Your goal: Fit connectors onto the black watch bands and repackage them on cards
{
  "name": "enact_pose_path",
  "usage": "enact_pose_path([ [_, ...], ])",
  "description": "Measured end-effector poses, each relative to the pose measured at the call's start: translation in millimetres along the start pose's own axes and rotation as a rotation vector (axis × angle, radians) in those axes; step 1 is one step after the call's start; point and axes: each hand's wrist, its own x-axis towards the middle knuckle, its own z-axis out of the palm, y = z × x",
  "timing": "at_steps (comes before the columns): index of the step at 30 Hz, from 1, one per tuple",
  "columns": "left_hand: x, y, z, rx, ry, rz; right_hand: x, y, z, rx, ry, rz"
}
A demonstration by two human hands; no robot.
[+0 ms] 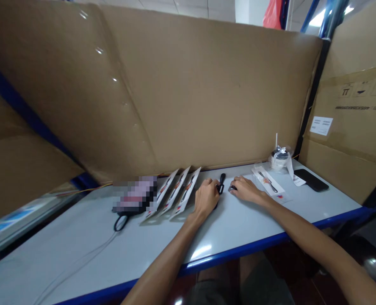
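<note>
Low over the table, my left hand (207,195) is closed around a slim black-handled tool (222,179). Its handle points toward the back wall, and part of it is hidden by my fingers, so its kind cannot be told. My right hand (245,189) lies just to the right with its fingers pinched on a small dark piece (233,187), apart from the tool. Three printed cards (188,192) picturing dark-handled tools lean in a row left of my left hand. Another flat printed package (268,179) lies beyond my right wrist.
A black phone (311,180) and a plastic-wrapped cup with a straw (279,160) stand at the right. At the left lies a blurred purple-and-black item (137,195) with a black loop and thin cord. Cardboard walls (213,93) close the back and sides of the table (80,254).
</note>
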Motion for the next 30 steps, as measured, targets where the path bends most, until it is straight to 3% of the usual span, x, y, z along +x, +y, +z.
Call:
enact_pose_path([
  [6, 4, -7, -22.7, 0.11, 0.1, -0.055, -1, 1, 1, -0.05, 0.023, 0.024],
  [10, 4, -21, -33.7, 0.339, 0.045, -0.195, -2, -2, -1, -0.039, 0.034, 0.01],
  [13, 3, -31, -31.7, 0.411, -0.04, -0.202, -3, -4, -2, -0.04, 0.035, -0.001],
  [19, 5, -25, -32.2, 0.243, -0.163, -0.151, -2, -3, 0, -0.031, 0.031, -0.006],
  [25, 12, -26, -33.7, 0.26, 0.001, -0.107, 0, -1, 4, 0.011, 0.029, 0.014],
  [30, 16, -46, -22.6, 0.227, -0.154, -0.24, 1, 2, 8, 0.011, 0.028, 0.002],
])
